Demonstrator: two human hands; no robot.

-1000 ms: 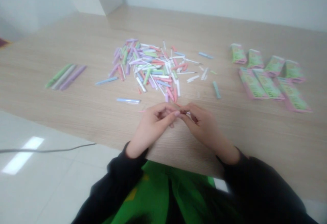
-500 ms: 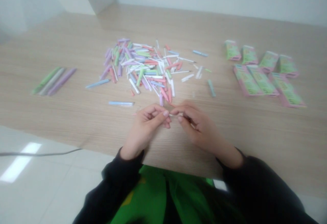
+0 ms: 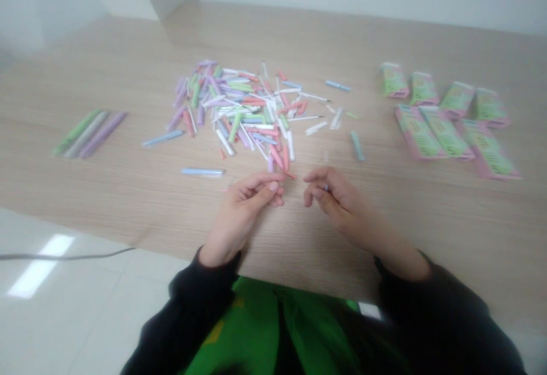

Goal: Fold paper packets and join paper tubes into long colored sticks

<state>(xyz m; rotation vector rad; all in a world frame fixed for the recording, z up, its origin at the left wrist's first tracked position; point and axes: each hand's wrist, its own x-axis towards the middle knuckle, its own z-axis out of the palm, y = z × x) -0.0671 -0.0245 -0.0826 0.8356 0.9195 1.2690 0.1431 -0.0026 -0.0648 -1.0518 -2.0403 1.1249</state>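
A wooden table [image 3: 106, 78] stretching ahead, pink-and-green paper packets [image 3: 444, 130] lying well beyond the right hand [image 3: 337, 201], a heap of pastel paper strips [image 3: 239, 113] sitting just ahead of the hands, the left hand [image 3: 243, 215] pinching a thin pink paper strip [image 3: 289, 174] at its fingertips, the right hand hovering just beside it, curling around something too small to tell.

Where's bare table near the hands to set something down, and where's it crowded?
Bare wood of the table lies right of the right hand, below the pink-and-green packets. More lies left of the left hand, below the three long strips. The heap of paper strips just beyond the hands is crowded, as are the packets.
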